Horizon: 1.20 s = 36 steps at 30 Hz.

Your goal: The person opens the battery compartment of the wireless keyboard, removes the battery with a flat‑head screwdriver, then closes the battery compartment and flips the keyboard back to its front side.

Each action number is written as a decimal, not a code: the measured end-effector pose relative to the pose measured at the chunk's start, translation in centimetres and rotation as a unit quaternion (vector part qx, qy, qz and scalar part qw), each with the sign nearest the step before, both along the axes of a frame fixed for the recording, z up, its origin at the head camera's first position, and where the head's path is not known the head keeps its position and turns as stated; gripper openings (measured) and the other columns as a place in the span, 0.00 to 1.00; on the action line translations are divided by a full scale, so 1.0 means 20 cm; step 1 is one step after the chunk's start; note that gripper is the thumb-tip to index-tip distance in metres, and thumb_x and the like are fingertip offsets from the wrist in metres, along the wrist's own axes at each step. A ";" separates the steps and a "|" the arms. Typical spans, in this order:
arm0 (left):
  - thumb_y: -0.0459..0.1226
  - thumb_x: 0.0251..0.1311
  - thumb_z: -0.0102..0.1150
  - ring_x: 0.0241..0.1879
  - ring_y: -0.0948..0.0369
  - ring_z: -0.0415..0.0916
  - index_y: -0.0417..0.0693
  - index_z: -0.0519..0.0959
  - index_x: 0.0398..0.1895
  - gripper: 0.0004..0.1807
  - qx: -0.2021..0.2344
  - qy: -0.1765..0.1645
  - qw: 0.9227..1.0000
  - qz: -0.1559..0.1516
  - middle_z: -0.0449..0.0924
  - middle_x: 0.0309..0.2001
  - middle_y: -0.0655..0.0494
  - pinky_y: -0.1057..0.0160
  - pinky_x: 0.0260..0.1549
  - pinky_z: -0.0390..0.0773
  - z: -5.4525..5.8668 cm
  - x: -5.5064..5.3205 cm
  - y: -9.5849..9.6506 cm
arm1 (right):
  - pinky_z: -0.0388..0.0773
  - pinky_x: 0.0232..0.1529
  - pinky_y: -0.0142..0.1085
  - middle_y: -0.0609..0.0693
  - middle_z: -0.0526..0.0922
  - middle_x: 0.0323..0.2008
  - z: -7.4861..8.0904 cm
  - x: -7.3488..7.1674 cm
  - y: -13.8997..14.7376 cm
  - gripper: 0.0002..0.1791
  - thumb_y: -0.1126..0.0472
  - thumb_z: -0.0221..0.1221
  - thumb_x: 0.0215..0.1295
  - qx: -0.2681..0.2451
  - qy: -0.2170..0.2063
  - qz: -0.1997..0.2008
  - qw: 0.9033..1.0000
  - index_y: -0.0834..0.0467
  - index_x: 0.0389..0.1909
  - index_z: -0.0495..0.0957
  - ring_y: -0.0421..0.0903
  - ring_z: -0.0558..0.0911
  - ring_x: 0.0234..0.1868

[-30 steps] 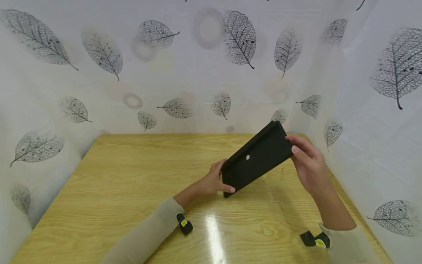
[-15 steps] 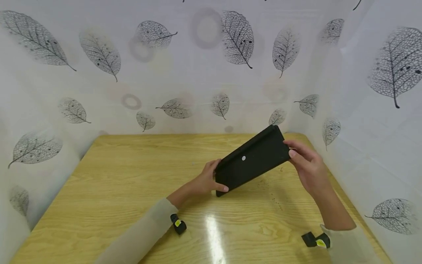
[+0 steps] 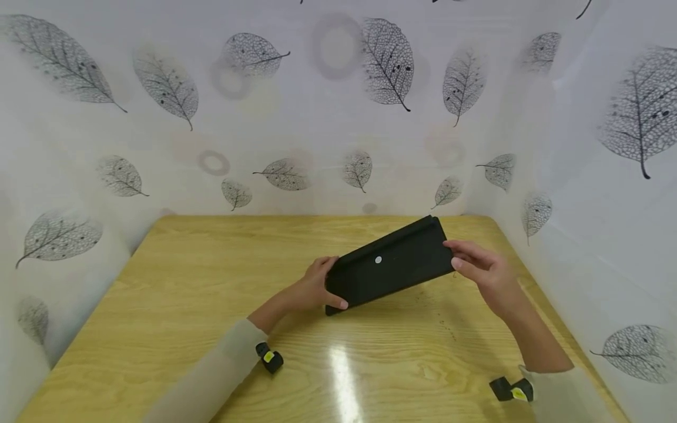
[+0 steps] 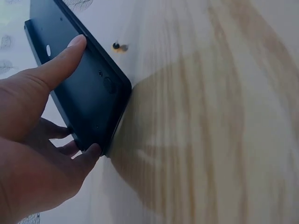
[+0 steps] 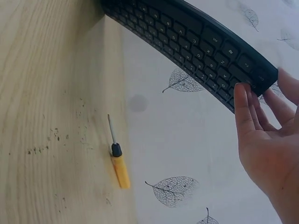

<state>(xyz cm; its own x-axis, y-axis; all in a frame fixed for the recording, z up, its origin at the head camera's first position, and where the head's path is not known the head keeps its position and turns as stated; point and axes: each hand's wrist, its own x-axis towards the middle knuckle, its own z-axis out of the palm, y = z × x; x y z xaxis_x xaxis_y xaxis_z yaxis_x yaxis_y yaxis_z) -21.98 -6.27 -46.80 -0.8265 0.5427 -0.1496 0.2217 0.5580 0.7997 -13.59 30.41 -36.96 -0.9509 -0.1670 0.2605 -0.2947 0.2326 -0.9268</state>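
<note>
A black keyboard (image 3: 396,273) is held tilted over the table, its smooth back with a small white round spot turned towards the head camera. My left hand (image 3: 312,289) grips its left end, thumb across the back and fingers round the far edge. That end's lower corner is right at the tabletop in the left wrist view. The right end is raised, and my right hand (image 3: 489,273) pinches its corner between thumb and fingers. In the right wrist view the keys of the keyboard (image 5: 201,51) show on the side facing away.
A screwdriver (image 5: 118,161) with a yellow handle lies on the wooden table (image 3: 222,252), behind the keyboard and hidden from the head view. Dark specks mark the wood near it. White leaf-printed sheeting (image 3: 296,129) surrounds the table at the back and sides.
The keyboard has moved left and its right end has come down, so it lies flatter in the head view. Both hands have gone with it, keeping their hold.
</note>
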 end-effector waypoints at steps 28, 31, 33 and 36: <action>0.51 0.50 0.78 0.77 0.37 0.40 0.47 0.46 0.82 0.63 -0.102 0.020 0.995 -0.002 0.40 0.80 0.40 0.35 0.70 0.56 0.06 -0.05 -0.41 | 0.83 0.49 0.43 0.58 0.82 0.44 -0.28 -0.08 -0.26 0.26 0.54 0.63 0.70 0.086 -0.096 0.004 0.992 0.56 0.67 0.75 0.50 0.84 0.43; 0.51 0.50 0.78 0.77 0.35 0.41 0.45 0.46 0.82 0.63 -0.112 0.026 0.993 -0.007 0.41 0.79 0.39 0.34 0.69 0.56 0.07 -0.05 -0.43 | 0.83 0.50 0.45 0.59 0.83 0.44 -0.31 -0.07 -0.27 0.27 0.54 0.64 0.70 0.087 -0.114 0.004 0.990 0.57 0.67 0.75 0.57 0.84 0.44; 0.51 0.50 0.78 0.76 0.34 0.41 0.44 0.46 0.82 0.63 -0.115 0.031 0.993 -0.010 0.41 0.79 0.38 0.34 0.69 0.57 0.07 -0.06 -0.44 | 0.83 0.50 0.46 0.59 0.84 0.44 -0.32 -0.07 -0.28 0.28 0.54 0.64 0.69 0.089 -0.125 0.004 0.988 0.58 0.67 0.74 0.60 0.84 0.45; 0.50 0.50 0.78 0.76 0.34 0.42 0.44 0.46 0.82 0.63 -0.120 0.034 0.992 -0.011 0.42 0.79 0.38 0.34 0.68 0.57 0.08 -0.06 -0.46 | 0.83 0.49 0.45 0.59 0.85 0.45 -0.35 -0.07 -0.30 0.29 0.54 0.64 0.69 0.096 -0.141 0.007 0.985 0.60 0.68 0.74 0.59 0.84 0.45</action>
